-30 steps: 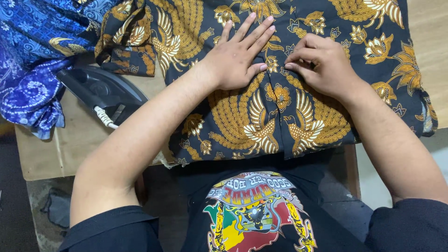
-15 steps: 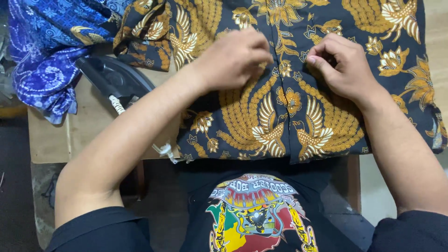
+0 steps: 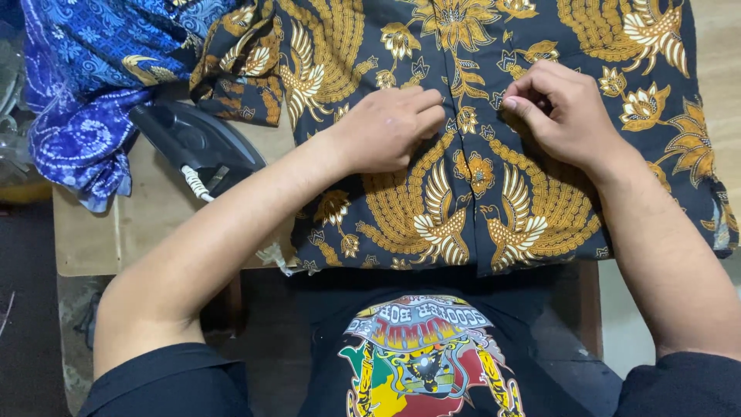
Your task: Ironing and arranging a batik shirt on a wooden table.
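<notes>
Head view, nearest first: the person's black T-shirt (image 3: 421,363) with a bright printed emblem fills the bottom of the frame, and both bare forearms reach forward from it over the edge of a wooden table (image 3: 147,224). Spread flat on that table lies a dark shirt (image 3: 478,177) patterned with gold birds and flowers, its front facing up and its hem hanging just over the near edge, so that the buttoned strip down the middle runs straight away from the person. The left hand (image 3: 386,127) rests on the cloth just left of that strip, fingers curled and closed, pressing or pinching the edge of the fabric. The right hand (image 3: 559,112) sits just right of it, fingers bunched with thumb against forefinger, apparently nipping a small fold or a button; what exactly is between the fingertips cannot be told. The hands stand close together with the strip between them, which keeps the cloth taut there. Farther left, a black iron (image 3: 193,139) lies on the table, its cord trailing. Beyond it, a blue patterned cloth (image 3: 85,85) is heaped at the far left corner.
</notes>
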